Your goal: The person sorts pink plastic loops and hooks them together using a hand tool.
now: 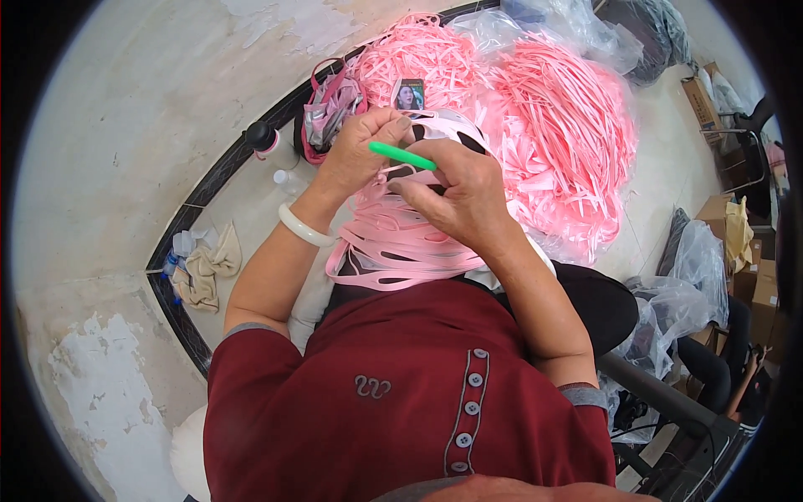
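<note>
My right hand (468, 188) is closed around a slim bright green handle (401, 156); which tool it belongs to I cannot make out. Close beside it, my left hand (355, 155) pinches a pink fabric strap, part of which shows under the fingers. A white bangle circles the left wrist. Across my lap lie several pink straps (393, 251) with long gaps between them, and some reach up behind both hands. The fingertips partly hide the spot where the green handle meets the strap.
Large heaps of pink strips (569, 134) lie ahead on plastic sheeting. A phone (410, 94) with a lit screen leans there. Left stand a pink bag (330, 113), a black-capped bottle (266, 140) and a beige cloth (209, 272). Cardboard boxes (765, 284) and plastic bags sit right.
</note>
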### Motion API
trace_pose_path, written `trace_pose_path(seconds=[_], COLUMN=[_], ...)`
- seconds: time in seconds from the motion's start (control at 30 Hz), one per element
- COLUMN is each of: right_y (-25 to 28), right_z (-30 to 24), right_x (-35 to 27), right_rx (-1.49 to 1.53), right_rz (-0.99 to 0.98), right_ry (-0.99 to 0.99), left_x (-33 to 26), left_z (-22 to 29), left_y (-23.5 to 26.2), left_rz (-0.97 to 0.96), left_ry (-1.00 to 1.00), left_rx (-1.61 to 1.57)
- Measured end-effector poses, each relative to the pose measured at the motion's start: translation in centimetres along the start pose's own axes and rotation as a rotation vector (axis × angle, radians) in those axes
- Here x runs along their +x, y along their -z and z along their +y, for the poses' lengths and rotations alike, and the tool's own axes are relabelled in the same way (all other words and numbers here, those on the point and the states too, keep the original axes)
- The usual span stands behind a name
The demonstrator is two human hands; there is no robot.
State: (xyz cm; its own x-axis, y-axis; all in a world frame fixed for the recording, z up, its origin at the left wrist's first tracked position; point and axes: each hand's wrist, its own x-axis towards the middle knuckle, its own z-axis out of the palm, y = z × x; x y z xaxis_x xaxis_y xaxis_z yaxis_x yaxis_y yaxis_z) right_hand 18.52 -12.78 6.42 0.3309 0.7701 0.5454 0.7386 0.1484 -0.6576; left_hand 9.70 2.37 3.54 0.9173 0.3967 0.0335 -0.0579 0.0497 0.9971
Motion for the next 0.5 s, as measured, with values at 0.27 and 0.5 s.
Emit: trace_pose_path(seconds=[0.27, 0.5], right_y=[-1.6, -1.9], right_z=[0.6, -0.4], right_x=[-0.3, -2.7], right_rx=[-0.117, -0.083], right_rz=[-0.179, -0.367], right_ry=[0.078, 0.195], left_x=[0.4, 1.8], left_z=[-2.2, -4.5], left_y=[-0.4, -0.1], left_rz=[0.124, 0.382], left_ry=[-0.095, -0.487], left_rx=[0.050, 0.676])
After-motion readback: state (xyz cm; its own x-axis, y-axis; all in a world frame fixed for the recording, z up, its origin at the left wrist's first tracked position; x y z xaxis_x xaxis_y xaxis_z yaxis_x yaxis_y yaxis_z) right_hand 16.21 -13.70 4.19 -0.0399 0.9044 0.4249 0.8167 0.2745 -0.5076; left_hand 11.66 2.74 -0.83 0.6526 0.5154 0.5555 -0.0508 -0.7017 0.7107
